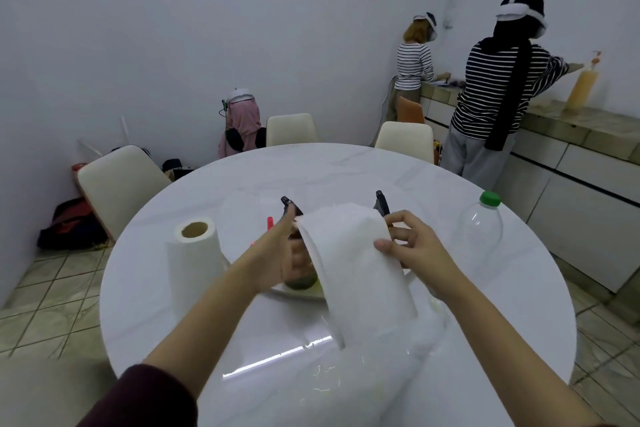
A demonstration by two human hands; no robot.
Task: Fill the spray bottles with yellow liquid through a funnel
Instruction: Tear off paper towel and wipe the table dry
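My left hand [284, 253] is wrapped around a spray bottle with a black trigger head [289, 204]; the bottle's yellowish base [301, 282] stands on a white plate [298, 295]. My right hand [412, 246] pinches a white paper towel sheet [356, 267] that hangs over the middle and hides most of the bottles. A second black spray head [381, 203] sticks up behind the sheet. A pink-red piece [270, 224], maybe a funnel, shows behind my left hand.
A paper towel roll [194, 260] stands at the left of the round white table [346, 166]. An empty clear bottle with a green cap [481, 225] stands at the right. Chairs ring the table. Two people in striped tops work at the counter [571, 125] at the right.
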